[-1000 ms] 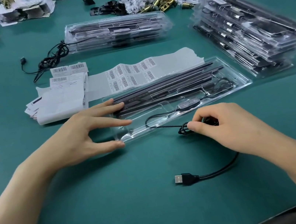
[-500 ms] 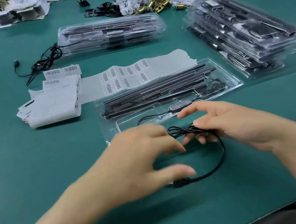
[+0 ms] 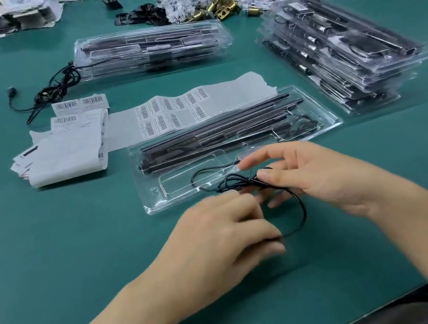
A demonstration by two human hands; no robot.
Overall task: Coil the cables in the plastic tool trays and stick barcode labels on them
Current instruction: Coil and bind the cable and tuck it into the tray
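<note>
A clear plastic tool tray (image 3: 157, 201) with black rods lies open in front of me on the green table. Its thin black cable (image 3: 300, 209) runs out of the tray's front pocket and loops down over the table. My right hand (image 3: 318, 176) pinches a small bundle of cable loops just in front of the tray. My left hand (image 3: 220, 242) grips the cable's lower end near the plug, which is hidden under its fingers. A strip of barcode labels (image 3: 171, 111) lies behind the tray.
Folded label backing paper (image 3: 66, 154) sits to the left. A closed tray (image 3: 152, 48) with a loose cable lies further back. A stack of filled trays (image 3: 344, 51) stands at the right. Brass hardware and paper scraps litter the far edge.
My left hand left the tray's corner, crossed to the cable end and took hold of it. My right hand lifted the loop bundle, and the cable's tail curved round into a loop.
</note>
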